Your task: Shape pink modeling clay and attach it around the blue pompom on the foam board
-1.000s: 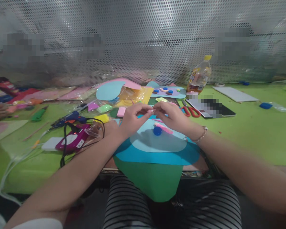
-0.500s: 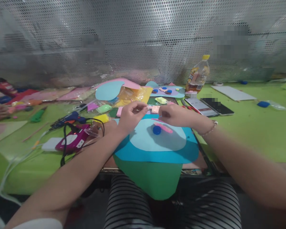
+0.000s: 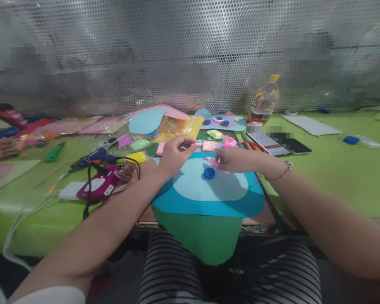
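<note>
Already a blue clay ball [image 3: 209, 173] tops the foam oval [image 3: 209, 190]; left hand [image 3: 174, 158] pinches a pink clay bit [image 3: 198, 144], right hand [image 3: 240, 160] grasps a pink strip [image 3: 213, 161] at the ball's one o'clock.

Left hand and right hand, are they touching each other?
Apart. The head view shows a clear gap: the left hand pinches a pink bit, the right hand is lower, over the light blue paper, with pink clay visible between them.

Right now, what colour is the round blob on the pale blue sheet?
Deep blue; the round blob on the pale blue sheet shows in the head view.
</note>
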A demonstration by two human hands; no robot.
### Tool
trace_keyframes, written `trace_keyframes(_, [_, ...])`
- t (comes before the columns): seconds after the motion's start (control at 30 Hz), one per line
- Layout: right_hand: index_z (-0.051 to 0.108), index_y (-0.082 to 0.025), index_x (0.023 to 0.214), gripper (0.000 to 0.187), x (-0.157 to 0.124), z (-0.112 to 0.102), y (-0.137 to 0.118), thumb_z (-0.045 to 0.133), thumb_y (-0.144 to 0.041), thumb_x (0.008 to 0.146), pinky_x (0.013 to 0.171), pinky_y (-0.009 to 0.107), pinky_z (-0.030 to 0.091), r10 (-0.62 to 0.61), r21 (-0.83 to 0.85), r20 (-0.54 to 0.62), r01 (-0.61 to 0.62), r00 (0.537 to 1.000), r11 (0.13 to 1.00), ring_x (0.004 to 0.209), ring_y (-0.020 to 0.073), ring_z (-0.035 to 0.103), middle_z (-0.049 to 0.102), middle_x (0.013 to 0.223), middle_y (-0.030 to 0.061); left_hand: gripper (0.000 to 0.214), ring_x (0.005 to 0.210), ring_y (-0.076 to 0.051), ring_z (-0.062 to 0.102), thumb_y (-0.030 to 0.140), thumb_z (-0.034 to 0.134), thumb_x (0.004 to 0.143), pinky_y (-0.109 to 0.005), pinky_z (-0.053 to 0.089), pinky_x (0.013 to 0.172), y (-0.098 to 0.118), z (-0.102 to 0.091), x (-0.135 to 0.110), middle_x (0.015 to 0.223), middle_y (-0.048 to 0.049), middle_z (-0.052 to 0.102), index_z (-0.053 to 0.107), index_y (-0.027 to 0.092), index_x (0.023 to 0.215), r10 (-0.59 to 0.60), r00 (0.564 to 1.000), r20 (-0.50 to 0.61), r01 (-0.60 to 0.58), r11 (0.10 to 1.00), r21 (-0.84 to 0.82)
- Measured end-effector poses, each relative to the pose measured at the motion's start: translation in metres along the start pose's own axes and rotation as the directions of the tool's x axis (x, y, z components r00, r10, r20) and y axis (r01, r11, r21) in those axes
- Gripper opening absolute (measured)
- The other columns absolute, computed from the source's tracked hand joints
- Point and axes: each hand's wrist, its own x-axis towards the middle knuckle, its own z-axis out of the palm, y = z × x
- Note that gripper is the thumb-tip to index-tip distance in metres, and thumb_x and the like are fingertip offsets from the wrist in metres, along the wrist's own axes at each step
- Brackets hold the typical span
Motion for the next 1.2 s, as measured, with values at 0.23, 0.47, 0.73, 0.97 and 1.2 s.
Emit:
trace_keyframes(0.23, [0.056,-0.020,0.091,0.015,0.013,0.003,-0.016,0.059,-0.030,0.080,0.064,0.029,0.057,0.168,0.651,-0.032,-0.107,0.985,0.751,0.078,0.0140,0.061,0.061,0.091,0.0049,0.017,0.073,-0.012,0.062,0.031,0.069,0.072,-0.025,0.052,0.067,0.004,0.002,-0.001,0.080,-0.0027,0.067,0.065,0.018,0.082,0.007,0.999,-0.045,-0.012,0.995,-0.103])
trace_keyframes(0.47, [0.053,-0.021,0.096,0.019,0.019,0.029,-0.025,0.059,-0.030,0.081,0.074,0.029,0.056,0.147,0.845,-0.112,0.016,0.983,0.534,0.079,0.0101,0.058,0.056,0.088,0.0003,0.014,0.072,-0.011,0.061,0.032,0.066,0.076,-0.025,0.052,0.066,0.008,0.002,-0.003,0.081,-0.0023,0.066,0.063,0.018,0.080,0.075,0.995,-0.063,-0.080,0.994,-0.074])
trace_keyframes(0.73, [0.051,-0.019,0.096,0.018,0.018,0.028,-0.032,0.058,-0.029,0.083,0.076,0.031,0.055,0.115,0.857,-0.083,0.011,0.990,0.515,0.076,0.0102,0.058,0.059,0.080,0.0001,0.007,0.073,-0.011,0.059,0.026,0.065,0.077,-0.024,0.051,0.065,0.013,0.003,-0.005,0.083,-0.0022,0.063,0.064,0.019,0.080,0.179,0.981,-0.072,-0.178,0.984,0.024])
trace_keyframes(0.97, [0.051,-0.019,0.098,0.019,0.017,0.029,-0.031,0.058,-0.029,0.083,0.074,0.030,0.055,0.101,0.855,-0.106,0.038,0.989,0.517,0.075,0.0102,0.059,0.059,0.078,-0.0005,0.006,0.071,-0.010,0.059,0.024,0.064,0.078,-0.024,0.051,0.065,0.010,0.003,-0.005,0.081,-0.0017,0.062,0.063,0.019,0.080,0.215,0.974,-0.071,-0.213,0.976,0.042])
trace_keyframes(1.2, [0.048,-0.021,0.105,0.024,0.017,0.028,-0.033,0.057,-0.026,0.083,0.074,0.031,0.056,0.079,0.845,-0.117,0.057,0.990,0.531,0.074,0.0105,0.060,0.061,0.078,-0.0007,0.004,0.070,-0.010,0.058,0.022,0.064,0.078,-0.025,0.051,0.065,0.007,0.003,-0.005,0.081,-0.0016,0.062,0.062,0.019,0.080,0.237,0.969,-0.069,-0.232,0.970,0.073])
